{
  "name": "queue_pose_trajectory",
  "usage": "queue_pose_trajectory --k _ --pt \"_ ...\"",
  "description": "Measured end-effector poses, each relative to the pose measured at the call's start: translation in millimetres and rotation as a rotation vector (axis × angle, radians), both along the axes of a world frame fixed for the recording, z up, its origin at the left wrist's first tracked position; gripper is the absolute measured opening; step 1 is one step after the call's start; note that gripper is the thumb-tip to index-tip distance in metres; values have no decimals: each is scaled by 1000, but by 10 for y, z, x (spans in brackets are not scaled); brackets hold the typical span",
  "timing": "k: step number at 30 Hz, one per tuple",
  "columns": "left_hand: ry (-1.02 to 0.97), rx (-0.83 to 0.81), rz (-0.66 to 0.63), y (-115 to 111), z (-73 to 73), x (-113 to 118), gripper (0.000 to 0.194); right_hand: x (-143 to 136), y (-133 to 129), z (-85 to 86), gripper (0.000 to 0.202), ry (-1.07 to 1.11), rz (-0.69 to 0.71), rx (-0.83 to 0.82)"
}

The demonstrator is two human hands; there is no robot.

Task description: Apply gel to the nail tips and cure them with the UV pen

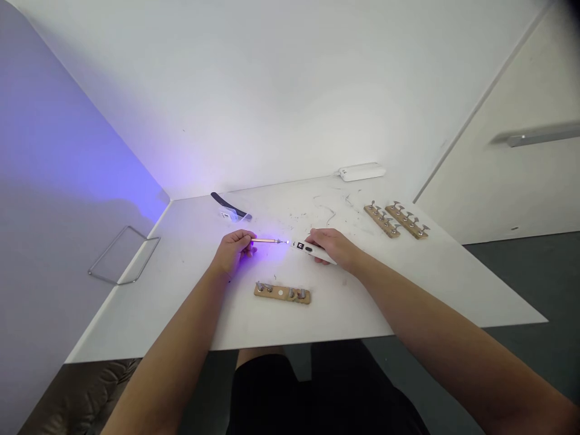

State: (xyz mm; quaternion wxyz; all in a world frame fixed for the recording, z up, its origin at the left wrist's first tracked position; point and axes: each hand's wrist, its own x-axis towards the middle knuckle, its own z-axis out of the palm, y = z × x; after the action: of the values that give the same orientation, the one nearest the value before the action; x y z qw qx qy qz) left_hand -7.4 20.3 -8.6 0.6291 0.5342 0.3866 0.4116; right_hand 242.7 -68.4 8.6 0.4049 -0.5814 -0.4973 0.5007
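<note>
My left hand [235,249] is closed on the rear of a thin copper-coloured rod [265,240], whose tip points right. In my right hand [330,246] is a white pen-shaped lamp [321,252] with a dark display. Its front end glows bright beside the rod's tip, casting purple light toward my left hand; whether the two ends touch, I cannot tell. Nearer the front edge lies a wooden strip [275,292] bearing several small metal holders and a white round spot.
Two more wooden strips with metal holders, one [382,222] left of the other [406,222], lie at right. A dark curved file [230,206] rests at back left, a white power strip [361,171] at the back wall. A wire frame [147,257] stands left.
</note>
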Motion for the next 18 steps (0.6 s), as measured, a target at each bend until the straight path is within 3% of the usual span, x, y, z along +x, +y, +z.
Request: queue_pose_trajectory --k 18 --pt "-3 -7 18 6 2 19 13 6 42 -22 43 44 5 10"
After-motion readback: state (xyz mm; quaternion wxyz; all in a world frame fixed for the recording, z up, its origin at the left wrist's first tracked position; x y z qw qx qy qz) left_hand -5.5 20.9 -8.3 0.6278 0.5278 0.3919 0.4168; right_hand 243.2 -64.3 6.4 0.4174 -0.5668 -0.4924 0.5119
